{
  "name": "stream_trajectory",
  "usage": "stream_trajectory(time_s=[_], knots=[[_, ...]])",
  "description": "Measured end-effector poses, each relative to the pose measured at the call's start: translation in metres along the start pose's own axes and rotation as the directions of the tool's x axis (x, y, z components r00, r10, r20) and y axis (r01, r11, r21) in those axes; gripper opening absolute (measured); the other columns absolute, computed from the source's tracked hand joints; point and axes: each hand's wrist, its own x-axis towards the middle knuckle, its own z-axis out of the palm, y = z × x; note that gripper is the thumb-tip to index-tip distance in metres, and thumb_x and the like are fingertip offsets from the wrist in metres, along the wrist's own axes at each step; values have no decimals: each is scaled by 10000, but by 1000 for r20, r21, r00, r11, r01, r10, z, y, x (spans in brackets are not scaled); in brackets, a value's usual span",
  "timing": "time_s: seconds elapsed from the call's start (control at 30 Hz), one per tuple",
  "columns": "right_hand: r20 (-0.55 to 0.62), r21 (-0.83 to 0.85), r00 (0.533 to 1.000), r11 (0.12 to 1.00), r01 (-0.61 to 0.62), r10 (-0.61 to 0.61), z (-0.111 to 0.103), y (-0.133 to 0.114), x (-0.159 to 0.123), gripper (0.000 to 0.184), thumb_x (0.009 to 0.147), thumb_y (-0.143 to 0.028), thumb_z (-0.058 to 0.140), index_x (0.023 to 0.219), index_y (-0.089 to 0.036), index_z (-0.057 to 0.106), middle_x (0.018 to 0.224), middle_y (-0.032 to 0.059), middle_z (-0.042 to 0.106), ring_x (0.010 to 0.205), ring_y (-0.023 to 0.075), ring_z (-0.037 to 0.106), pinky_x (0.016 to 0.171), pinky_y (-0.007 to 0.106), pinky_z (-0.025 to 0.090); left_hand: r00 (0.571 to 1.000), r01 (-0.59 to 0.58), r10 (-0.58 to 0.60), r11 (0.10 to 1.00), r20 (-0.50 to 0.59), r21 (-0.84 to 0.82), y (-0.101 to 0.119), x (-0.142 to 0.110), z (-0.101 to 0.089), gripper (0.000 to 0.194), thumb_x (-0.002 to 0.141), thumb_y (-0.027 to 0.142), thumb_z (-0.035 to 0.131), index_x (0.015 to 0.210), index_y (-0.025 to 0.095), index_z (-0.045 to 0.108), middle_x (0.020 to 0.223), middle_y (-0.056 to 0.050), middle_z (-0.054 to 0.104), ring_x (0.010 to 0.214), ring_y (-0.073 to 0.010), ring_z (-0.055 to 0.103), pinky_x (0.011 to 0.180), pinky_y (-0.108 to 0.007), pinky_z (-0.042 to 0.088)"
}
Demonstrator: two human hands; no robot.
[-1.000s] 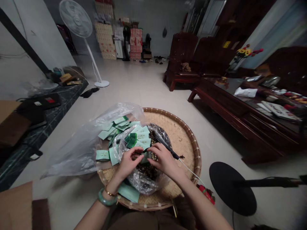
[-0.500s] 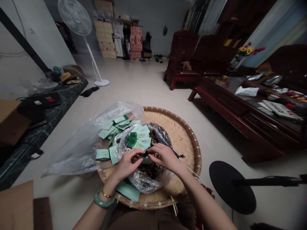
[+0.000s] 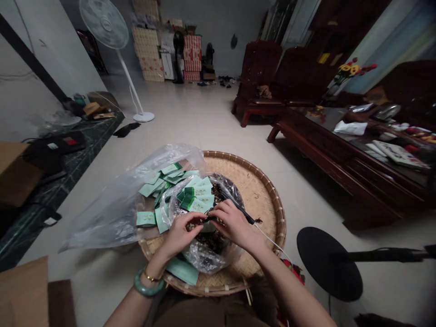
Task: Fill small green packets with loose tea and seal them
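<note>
A small green packet [image 3: 208, 227] is pinched at its dark upper edge between the fingertips of my left hand [image 3: 181, 235] and my right hand [image 3: 235, 226]. Most of it is hidden by the fingers. Below lies an open clear plastic bag [image 3: 207, 263] of dark dried leaves or tea-like bits [image 3: 213, 243]. Several pale green packets [image 3: 200, 198] with dark green ends rest fanned on that bag. A slim black tool [image 3: 245, 215] with a white cord lies just beyond my right hand.
The round woven bamboo tray [image 3: 281, 213] sits at my lap. A large plastic bag [image 3: 109, 213] with more green packets spreads over its left side. A black round stand base [image 3: 329, 263] is on the right, a dark wooden table [image 3: 340, 168] behind it, a white fan [image 3: 143, 117] farther off.
Both hands stay over the bag. The fingers have shifted slightly along the packet's dark edge, and my right hand's fingers have curled closer over it. The view has tilted down a little.
</note>
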Motion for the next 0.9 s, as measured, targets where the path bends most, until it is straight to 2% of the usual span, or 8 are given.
stream_trajectory(time_s=[0.1,0.2,0.3,0.4,0.5,0.6,0.73,0.9], knots=[[-6,-12,1000,1000,-5,5,0,0,-2,100,903,-220,544,925,-200,639,910,84,612,916,213,507,741,326,484,1000,3,-3,997,-8,-73,3,0,0,200,767,146,622,958,170,677,901,-48,710,772,-159,653,733,-282,541],[21,9,1000,1000,16,-16,0,0,-3,113,918,-220,518,914,-188,626,916,80,614,881,198,522,733,311,479,996,-48,38,992,-85,-115,11,1,0,173,773,155,634,942,161,668,889,-50,699,764,-157,653,711,-272,547],[59,25,997,999,38,-39,0,1,-5,118,926,-201,495,932,-183,612,888,64,615,802,176,540,689,286,467,977,-175,174,985,-123,5,21,4,1,147,799,153,632,941,171,665,873,-43,691,746,-148,641,695,-266,537],[67,17,997,999,38,-40,3,3,-8,111,918,-185,498,911,-175,608,845,55,606,759,171,539,652,274,453,933,-351,359,924,-29,149,29,7,1,133,844,142,594,950,181,664,863,-42,698,790,-157,636,744,-295,520],[44,34,998,999,34,-36,6,7,-11,103,913,-176,505,913,-177,607,846,56,607,774,171,537,670,277,456,893,-441,449,864,26,244,31,8,1,139,871,152,565,963,179,665,852,-52,698,805,-173,613,728,-315,510],[5,63,999,997,47,-47,8,9,-13,97,908,-181,520,935,-188,613,872,63,618,821,181,538,700,292,466,890,-447,452,842,56,302,30,9,-1,128,870,188,585,972,179,660,833,-56,693,823,-190,585,725,-336,506],[-28,76,997,994,75,-73,3,7,-12,100,909,-188,521,911,-197,621,877,69,622,899,200,533,745,323,484,883,-467,459,838,96,284,25,8,-6,113,863,214,605,959,168,644,860,-61,689,882,-197,595,798,-363,503],[49,36,997,998,55,-57,-7,1,-9,59,862,-246,606,880,-191,617,923,86,598,967,227,517,795,362,488,875,-484,444,814,195,320,22,9,-12,149,878,224,577,998,166,643,944,-83,680,903,-199,607,791,-362,510]])
